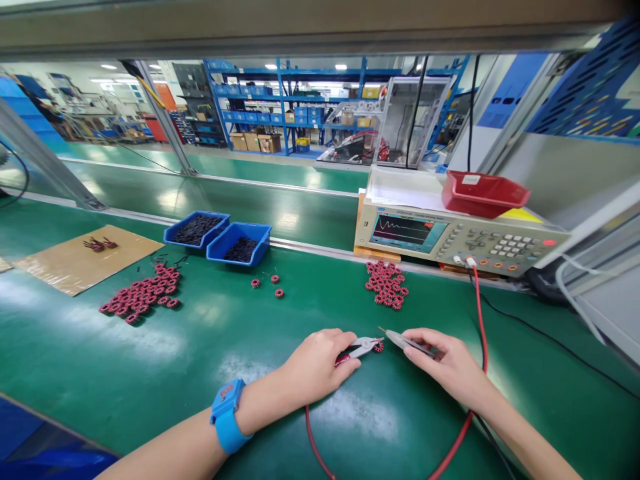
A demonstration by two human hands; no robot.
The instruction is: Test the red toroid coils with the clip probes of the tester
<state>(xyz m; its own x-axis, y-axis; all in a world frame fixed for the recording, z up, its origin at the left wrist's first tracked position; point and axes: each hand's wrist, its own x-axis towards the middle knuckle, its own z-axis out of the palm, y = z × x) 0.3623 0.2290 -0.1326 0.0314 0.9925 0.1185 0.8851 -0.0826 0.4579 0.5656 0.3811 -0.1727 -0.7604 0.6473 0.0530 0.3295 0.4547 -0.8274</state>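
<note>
Green bench [320, 300], hands [320, 365] [447, 363] half-curled around clip [363, 345], probe [397, 339]

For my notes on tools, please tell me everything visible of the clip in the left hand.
The clip is silver-grey and looks metallic, with a reddish handle part showing. The left hand holds it over the green table, its tip pointing right, at a small red ring. Whether they touch is unclear.

Cardbd boxes [253, 142] under blue shelving [283, 107], bkgd
</note>
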